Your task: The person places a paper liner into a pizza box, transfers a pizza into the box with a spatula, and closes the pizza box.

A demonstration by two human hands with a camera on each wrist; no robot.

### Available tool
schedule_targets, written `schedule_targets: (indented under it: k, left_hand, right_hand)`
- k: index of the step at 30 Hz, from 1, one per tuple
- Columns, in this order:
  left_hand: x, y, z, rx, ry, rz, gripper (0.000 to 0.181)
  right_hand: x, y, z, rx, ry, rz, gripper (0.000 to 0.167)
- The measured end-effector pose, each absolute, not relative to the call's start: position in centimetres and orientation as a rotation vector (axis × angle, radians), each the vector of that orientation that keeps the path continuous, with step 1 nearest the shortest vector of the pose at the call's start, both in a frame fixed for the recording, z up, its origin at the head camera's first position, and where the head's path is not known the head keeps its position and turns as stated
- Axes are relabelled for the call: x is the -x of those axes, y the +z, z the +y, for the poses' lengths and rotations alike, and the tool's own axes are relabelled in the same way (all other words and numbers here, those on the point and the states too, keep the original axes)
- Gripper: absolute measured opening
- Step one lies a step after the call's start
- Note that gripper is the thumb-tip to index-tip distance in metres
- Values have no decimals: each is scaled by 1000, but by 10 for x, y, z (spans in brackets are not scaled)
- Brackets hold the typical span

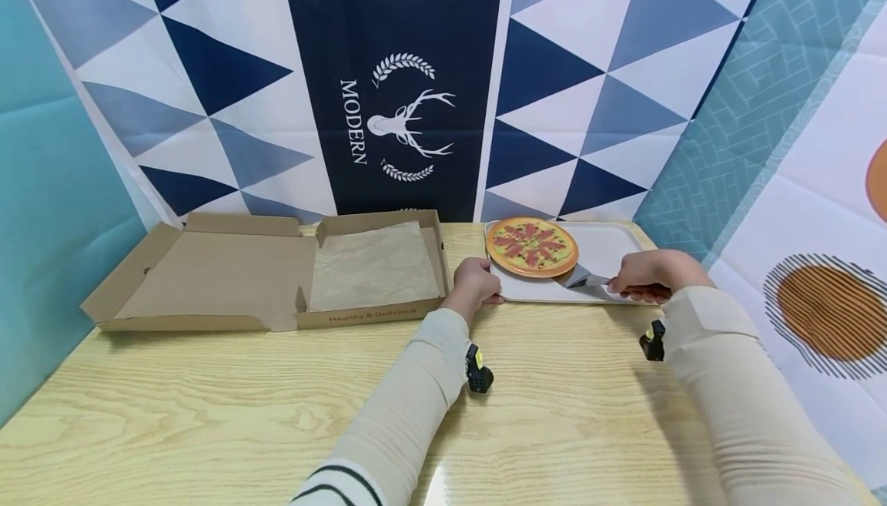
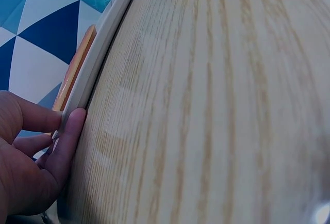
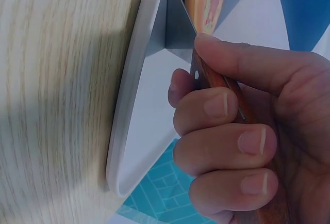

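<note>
A round pizza [image 1: 532, 247] lies on the left part of a white tray [image 1: 606, 248]. My left hand [image 1: 474, 286] pinches the tray's left end near its front corner; in the left wrist view the thumb and fingers sit on either side of the rim. In my right hand [image 1: 654, 271] is a pizza server [image 1: 585, 279], gripped by its brown wooden handle [image 3: 247, 113]. Its metal blade reaches the pizza's lower right edge, and the blade's tip is hidden there. The right wrist view shows the fingers wrapped round that handle.
To the left lies an opened cardboard pizza box [image 1: 222, 271], its lid folded out leftward. A sheet of brown paper [image 1: 374, 263] lines its base. Patterned cloth walls [image 1: 409, 82] stand behind and beside the wooden table [image 1: 547, 413].
</note>
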State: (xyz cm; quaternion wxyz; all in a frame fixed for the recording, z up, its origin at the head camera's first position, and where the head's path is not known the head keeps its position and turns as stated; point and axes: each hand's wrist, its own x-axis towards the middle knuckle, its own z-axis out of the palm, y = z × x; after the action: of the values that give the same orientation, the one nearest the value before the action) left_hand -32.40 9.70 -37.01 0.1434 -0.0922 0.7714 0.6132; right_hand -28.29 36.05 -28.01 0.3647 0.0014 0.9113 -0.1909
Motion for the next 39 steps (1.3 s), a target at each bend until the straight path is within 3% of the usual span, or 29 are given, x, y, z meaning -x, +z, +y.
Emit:
schedule_targets:
  k: [39]
  left_hand:
    - [322,-368,97,270,1772,2231,65]
  right_hand:
    - [290,-276,340,-9,-451,2396,36]
